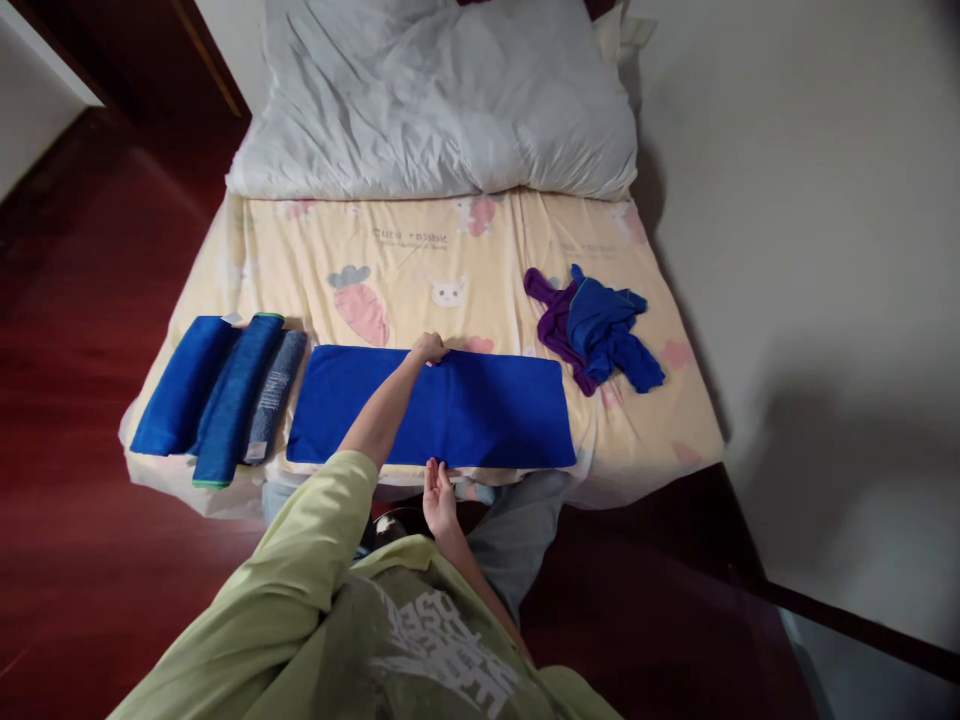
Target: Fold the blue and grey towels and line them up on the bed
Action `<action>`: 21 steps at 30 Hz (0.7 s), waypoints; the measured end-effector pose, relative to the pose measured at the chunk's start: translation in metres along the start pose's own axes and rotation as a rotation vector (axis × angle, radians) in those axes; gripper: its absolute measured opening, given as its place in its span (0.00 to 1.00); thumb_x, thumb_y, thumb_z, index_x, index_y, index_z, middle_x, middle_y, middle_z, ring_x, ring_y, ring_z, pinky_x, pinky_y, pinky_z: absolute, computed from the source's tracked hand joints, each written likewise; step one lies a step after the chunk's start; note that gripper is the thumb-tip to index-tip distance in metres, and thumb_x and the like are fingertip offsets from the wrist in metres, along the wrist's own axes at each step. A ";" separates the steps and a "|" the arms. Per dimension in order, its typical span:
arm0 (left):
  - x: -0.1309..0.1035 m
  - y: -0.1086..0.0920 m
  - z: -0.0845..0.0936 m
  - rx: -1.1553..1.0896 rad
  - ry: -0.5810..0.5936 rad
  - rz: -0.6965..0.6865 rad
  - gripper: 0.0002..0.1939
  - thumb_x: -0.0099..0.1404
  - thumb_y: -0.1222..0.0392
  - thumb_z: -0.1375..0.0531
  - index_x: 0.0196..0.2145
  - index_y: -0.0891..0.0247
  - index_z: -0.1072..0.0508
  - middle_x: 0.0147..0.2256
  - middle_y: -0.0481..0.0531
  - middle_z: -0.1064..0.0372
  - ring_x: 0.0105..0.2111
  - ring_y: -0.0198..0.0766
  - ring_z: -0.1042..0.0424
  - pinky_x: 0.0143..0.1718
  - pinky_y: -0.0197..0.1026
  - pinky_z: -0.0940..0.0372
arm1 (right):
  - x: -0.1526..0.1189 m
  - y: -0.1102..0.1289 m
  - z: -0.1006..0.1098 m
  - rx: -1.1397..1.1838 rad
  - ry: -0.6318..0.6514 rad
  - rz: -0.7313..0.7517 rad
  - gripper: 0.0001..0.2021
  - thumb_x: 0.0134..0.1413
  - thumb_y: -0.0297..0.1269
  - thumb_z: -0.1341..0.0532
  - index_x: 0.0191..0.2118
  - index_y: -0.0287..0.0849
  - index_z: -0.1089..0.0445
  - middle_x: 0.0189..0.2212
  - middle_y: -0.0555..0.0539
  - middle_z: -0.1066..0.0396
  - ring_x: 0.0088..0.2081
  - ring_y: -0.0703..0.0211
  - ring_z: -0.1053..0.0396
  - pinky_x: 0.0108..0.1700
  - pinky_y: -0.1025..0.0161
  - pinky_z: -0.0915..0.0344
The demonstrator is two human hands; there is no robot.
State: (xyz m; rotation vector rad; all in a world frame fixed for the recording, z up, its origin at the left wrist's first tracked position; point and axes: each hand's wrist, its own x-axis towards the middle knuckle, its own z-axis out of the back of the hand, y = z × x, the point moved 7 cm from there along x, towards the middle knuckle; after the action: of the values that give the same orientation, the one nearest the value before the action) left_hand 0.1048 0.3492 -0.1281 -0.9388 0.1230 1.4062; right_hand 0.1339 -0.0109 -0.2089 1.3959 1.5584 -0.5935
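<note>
A blue towel lies spread as a long rectangle across the near part of the bed, with a faint crease running between my hands at its middle. My left hand reaches over it and is closed on its far edge, fingers partly hidden. At the near edge, my right hand has its palm turned up and its fingertips pinched on the cloth. To the left lie a rolled blue towel, a blue roll with green trim and a grey-blue roll with a white label.
Crumpled blue cloth and purple cloth lie together on the right. A white quilt is heaped across the far end of the yellow patterned bed sheet. A wall stands close on the right; dark red floor lies left.
</note>
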 end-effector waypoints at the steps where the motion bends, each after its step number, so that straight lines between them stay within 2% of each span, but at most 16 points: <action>1: 0.001 0.001 0.000 -0.004 -0.001 -0.002 0.11 0.66 0.62 0.39 0.35 0.71 0.19 0.27 0.58 0.22 0.25 0.37 0.22 0.34 0.33 0.28 | -0.001 0.000 0.000 -0.004 -0.002 -0.001 0.12 0.73 0.30 0.46 0.39 0.42 0.26 0.40 0.49 0.20 0.60 0.64 0.27 0.63 0.66 0.30; 6: 0.005 0.006 -0.003 -0.030 0.001 -0.008 0.11 0.66 0.64 0.41 0.30 0.70 0.20 0.26 0.57 0.22 0.26 0.36 0.21 0.36 0.30 0.30 | -0.004 0.002 -0.002 -0.092 -0.018 0.033 0.14 0.73 0.29 0.46 0.36 0.45 0.26 0.39 0.52 0.20 0.60 0.64 0.28 0.64 0.63 0.30; 12: -0.004 0.007 0.000 -0.093 -0.010 -0.019 0.11 0.68 0.63 0.41 0.31 0.69 0.20 0.27 0.55 0.21 0.24 0.34 0.22 0.38 0.30 0.29 | -0.010 0.004 -0.007 -0.112 0.026 0.067 0.12 0.71 0.31 0.45 0.36 0.44 0.26 0.43 0.48 0.21 0.58 0.64 0.26 0.64 0.66 0.33; 17: -0.025 -0.002 0.019 -0.160 -0.059 -0.019 0.10 0.67 0.62 0.39 0.30 0.69 0.21 0.26 0.56 0.21 0.26 0.36 0.21 0.35 0.31 0.29 | -0.021 0.019 -0.007 -0.165 0.092 0.156 0.11 0.66 0.29 0.44 0.34 0.43 0.27 0.43 0.44 0.21 0.51 0.63 0.22 0.61 0.61 0.29; 21: -0.052 -0.016 0.044 -0.237 -0.121 -0.047 0.09 0.66 0.63 0.39 0.33 0.70 0.20 0.26 0.56 0.22 0.29 0.39 0.20 0.33 0.32 0.29 | -0.039 0.049 -0.008 -0.173 0.121 0.330 0.07 0.62 0.31 0.37 0.31 0.41 0.27 0.40 0.42 0.19 0.47 0.60 0.20 0.60 0.60 0.28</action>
State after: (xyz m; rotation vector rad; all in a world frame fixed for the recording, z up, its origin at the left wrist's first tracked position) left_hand 0.0875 0.3378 -0.0614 -1.0401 -0.1589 1.4515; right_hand 0.1750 -0.0124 -0.1603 1.5338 1.3940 -0.1735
